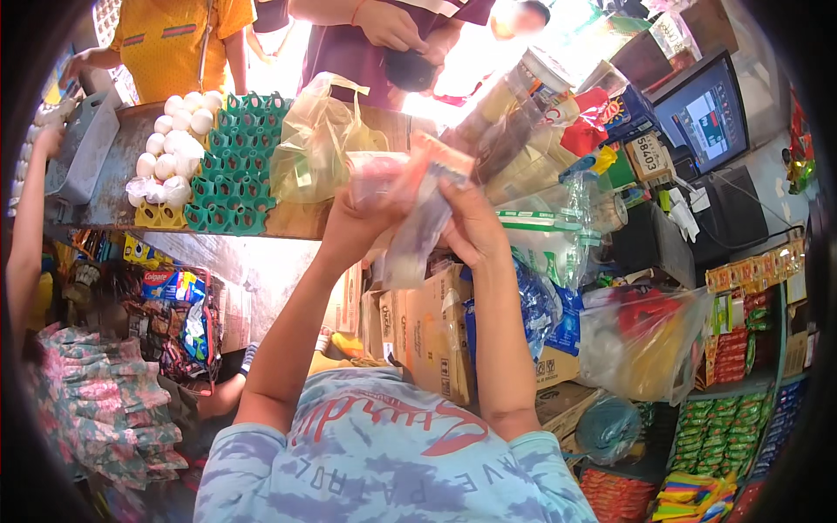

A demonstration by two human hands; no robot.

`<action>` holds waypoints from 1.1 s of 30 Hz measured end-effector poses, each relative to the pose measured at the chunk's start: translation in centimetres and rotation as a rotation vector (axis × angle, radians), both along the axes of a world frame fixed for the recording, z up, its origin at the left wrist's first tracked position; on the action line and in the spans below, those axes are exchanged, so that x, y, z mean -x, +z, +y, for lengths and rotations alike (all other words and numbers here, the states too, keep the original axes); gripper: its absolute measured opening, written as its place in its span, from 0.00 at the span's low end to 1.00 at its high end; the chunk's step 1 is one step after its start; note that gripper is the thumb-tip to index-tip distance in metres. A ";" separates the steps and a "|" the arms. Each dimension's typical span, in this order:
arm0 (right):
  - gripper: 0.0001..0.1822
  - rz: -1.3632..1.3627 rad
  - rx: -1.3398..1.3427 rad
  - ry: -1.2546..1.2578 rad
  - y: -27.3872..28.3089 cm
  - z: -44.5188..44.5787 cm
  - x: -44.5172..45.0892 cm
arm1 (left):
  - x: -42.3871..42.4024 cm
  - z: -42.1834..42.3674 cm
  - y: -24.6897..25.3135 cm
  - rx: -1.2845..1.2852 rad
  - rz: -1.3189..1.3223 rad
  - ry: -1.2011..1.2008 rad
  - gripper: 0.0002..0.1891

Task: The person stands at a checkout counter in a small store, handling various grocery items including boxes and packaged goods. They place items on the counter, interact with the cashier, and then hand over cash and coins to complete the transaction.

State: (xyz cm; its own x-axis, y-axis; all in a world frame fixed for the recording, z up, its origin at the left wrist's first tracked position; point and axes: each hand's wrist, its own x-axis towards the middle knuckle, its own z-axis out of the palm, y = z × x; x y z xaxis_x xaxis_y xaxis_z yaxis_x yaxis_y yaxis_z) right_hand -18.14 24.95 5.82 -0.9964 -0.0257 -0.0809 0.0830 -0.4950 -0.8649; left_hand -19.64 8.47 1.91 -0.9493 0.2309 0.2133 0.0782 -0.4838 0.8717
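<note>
Both of my hands are raised in front of my chest, just short of the wooden counter point(297, 221). Between the fingers of my left hand point(361, 219) is a stack of pinkish banknotes point(378, 171), blurred by motion. My right hand point(476, 222) pinches further banknotes point(418, 238), orange at the top and bluish-purple below, which hang down between the two hands. How many notes there are cannot be told. A thin yellowish plastic bag point(320, 150) stands on the counter beyond my left hand.
White eggs point(173, 144) fill a yellow tray beside a green plastic egg tray point(237, 167). Customers point(392, 39) stand across the counter. A person in floral clothing point(111, 405) is at my left. Cardboard boxes point(425, 327), a monitor point(705, 118) and hanging sachets point(722, 425) crowd my right.
</note>
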 end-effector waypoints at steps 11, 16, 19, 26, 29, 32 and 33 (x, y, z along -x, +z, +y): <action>0.16 0.102 0.015 -0.046 0.9 0.6 -1.0 | -0.3 0.6 0.6 -0.063 0.004 -0.071 0.11; 0.17 0.048 -0.084 -0.004 0.8 0.8 -1.9 | 0.0 0.0 -0.1 0.104 0.008 -0.002 0.13; 0.18 -0.012 -0.045 0.035 0.6 0.3 -1.7 | -0.4 0.7 0.0 -0.036 0.050 0.003 0.13; 0.21 0.133 -0.079 -0.022 2.9 2.0 -2.9 | -0.1 -0.4 1.0 -0.124 -0.073 -0.163 0.09; 0.22 0.022 -0.058 0.153 2.2 1.0 -3.1 | 0.1 -0.6 -0.1 0.104 0.195 -0.075 0.09; 0.21 0.012 -0.112 0.010 1.6 0.5 -2.7 | -0.4 -0.1 0.2 0.115 0.230 -0.110 0.10; 0.22 0.015 -0.137 -0.040 1.7 0.5 -2.7 | -0.6 0.1 0.0 0.076 0.148 -0.129 0.10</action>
